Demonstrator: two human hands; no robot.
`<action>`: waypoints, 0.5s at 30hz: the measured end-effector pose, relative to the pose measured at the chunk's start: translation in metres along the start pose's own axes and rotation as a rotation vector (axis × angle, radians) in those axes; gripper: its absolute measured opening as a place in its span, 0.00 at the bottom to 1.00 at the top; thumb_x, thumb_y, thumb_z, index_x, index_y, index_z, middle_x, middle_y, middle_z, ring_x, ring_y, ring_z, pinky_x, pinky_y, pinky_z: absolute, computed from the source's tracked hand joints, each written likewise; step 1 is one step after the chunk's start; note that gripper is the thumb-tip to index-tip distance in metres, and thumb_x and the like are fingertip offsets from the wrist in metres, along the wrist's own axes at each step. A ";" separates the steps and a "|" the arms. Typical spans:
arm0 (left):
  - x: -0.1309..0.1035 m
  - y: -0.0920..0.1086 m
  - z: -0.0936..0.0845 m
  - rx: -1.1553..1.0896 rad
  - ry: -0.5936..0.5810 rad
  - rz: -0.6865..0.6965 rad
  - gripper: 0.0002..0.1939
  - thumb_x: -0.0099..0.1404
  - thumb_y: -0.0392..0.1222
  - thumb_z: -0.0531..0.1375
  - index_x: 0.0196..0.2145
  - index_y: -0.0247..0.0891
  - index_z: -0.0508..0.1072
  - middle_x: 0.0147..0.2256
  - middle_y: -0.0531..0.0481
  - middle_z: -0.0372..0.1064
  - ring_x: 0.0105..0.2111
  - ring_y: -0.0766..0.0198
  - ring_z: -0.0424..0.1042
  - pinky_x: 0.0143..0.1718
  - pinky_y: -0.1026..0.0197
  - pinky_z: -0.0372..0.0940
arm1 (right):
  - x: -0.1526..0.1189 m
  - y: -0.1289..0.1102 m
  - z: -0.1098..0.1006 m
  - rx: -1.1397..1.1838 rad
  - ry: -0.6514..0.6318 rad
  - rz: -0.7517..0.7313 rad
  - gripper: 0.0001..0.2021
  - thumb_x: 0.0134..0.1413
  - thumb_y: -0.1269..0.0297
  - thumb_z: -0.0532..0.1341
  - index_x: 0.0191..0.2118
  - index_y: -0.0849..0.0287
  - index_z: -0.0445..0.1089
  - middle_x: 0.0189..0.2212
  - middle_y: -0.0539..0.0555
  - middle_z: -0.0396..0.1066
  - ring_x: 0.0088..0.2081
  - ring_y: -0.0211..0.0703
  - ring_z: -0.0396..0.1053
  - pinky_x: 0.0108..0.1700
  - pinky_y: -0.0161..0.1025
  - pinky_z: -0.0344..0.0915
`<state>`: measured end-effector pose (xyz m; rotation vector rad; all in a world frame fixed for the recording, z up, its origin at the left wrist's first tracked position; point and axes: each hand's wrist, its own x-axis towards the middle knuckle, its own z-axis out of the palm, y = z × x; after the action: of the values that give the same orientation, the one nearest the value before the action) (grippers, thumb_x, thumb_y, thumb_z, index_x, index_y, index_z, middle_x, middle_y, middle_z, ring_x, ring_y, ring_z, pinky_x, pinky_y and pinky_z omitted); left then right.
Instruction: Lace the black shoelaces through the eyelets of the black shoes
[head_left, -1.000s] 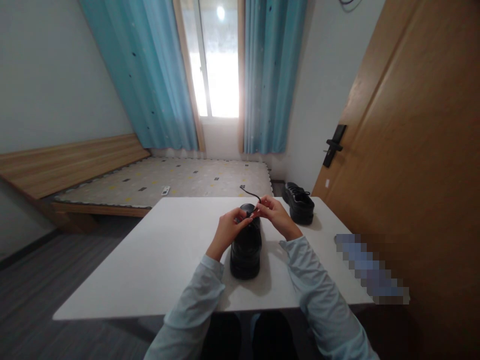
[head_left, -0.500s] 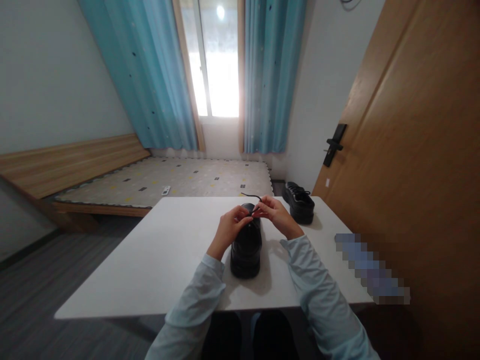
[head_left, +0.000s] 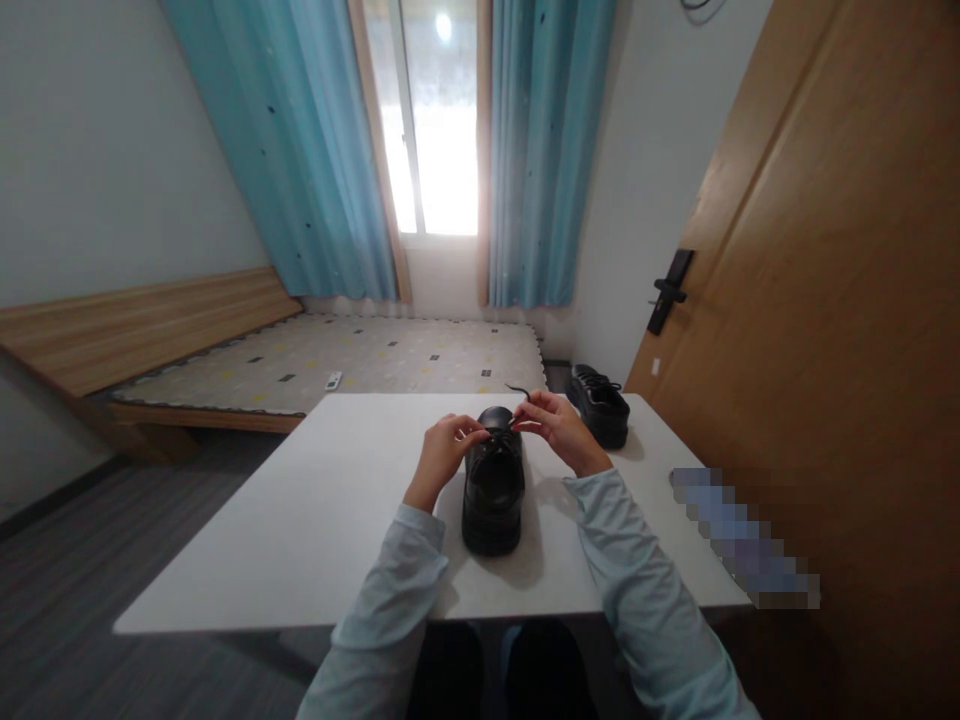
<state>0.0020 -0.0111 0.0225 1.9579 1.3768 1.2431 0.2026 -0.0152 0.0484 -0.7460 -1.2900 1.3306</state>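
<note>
Head camera, and both hands are busy at the black shoe [head_left: 492,525] — it sits upright on the white table [head_left: 300,530], heel toward the person, toe pointing away, right between the two forearms. The right hand [head_left: 559,430] has a pinch on the dark lace [head_left: 518,388], thumb and fingers closed on it over the shoe's right side, and the loose end curls out beyond the fingertips toward the far edge. On the other side, the left hand [head_left: 442,450] has thumb and forefinger down at the lacing — whether they grip a strand is too small to tell.

Over at the far right corner of the table stands the second shoe [head_left: 604,415], laced and upright, just beyond the right hand. Along the right edge lies a bluish item [head_left: 742,535], blurred into blocks. Past the table there's the bed [head_left: 390,355] with a white remote [head_left: 334,380] on it, and to the right, the wooden door [head_left: 840,260].
</note>
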 end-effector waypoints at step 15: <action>-0.005 0.006 0.001 -0.715 -0.084 -0.236 0.19 0.57 0.56 0.60 0.29 0.34 0.69 0.32 0.47 0.71 0.36 0.64 0.70 0.39 0.61 0.66 | -0.001 0.003 -0.009 0.126 -0.053 0.007 0.16 0.48 0.51 0.65 0.28 0.58 0.63 0.28 0.53 0.75 0.34 0.42 0.74 0.42 0.43 0.69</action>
<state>0.0058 -0.0179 0.0246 1.2972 0.9053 1.2849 0.2105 -0.0128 0.0433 -0.6313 -1.2335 1.4317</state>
